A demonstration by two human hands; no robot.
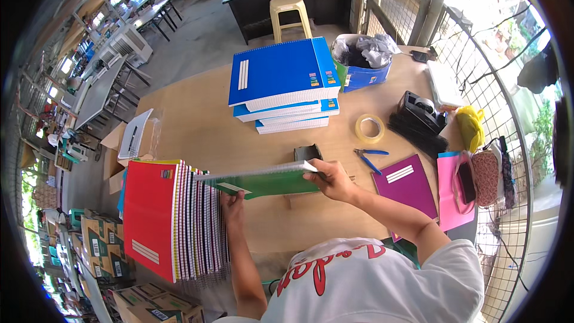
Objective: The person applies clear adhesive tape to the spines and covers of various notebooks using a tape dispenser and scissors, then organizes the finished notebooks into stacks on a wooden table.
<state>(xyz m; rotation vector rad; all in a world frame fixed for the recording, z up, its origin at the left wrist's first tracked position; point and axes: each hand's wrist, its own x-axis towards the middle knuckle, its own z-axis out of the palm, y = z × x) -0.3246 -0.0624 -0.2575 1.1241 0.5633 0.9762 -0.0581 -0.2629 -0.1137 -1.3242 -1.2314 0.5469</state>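
A green spiral notebook (272, 183) is held up on edge above the table in front of me. My right hand (332, 180) grips its right end, thumb and fingers closed around the pages. My left hand (234, 204) pinches its lower edge near the spiral end, beside a white label. Just left of that hand stands a tall row of spiral notebooks (192, 227), with a red-covered notebook (149, 212) on its outer side. A small dark block-like object (307, 153) sits behind the green notebook, partly hidden by it.
Blue notebooks (275, 72) are piled at the far middle. To the right lie clear tape (369, 128), blue-handled pliers (372, 158), a black tape dispenser (421, 112) and a purple notebook (408, 187). A box with grey plastic (366, 63) stands behind; wire mesh (496, 161) borders the right.
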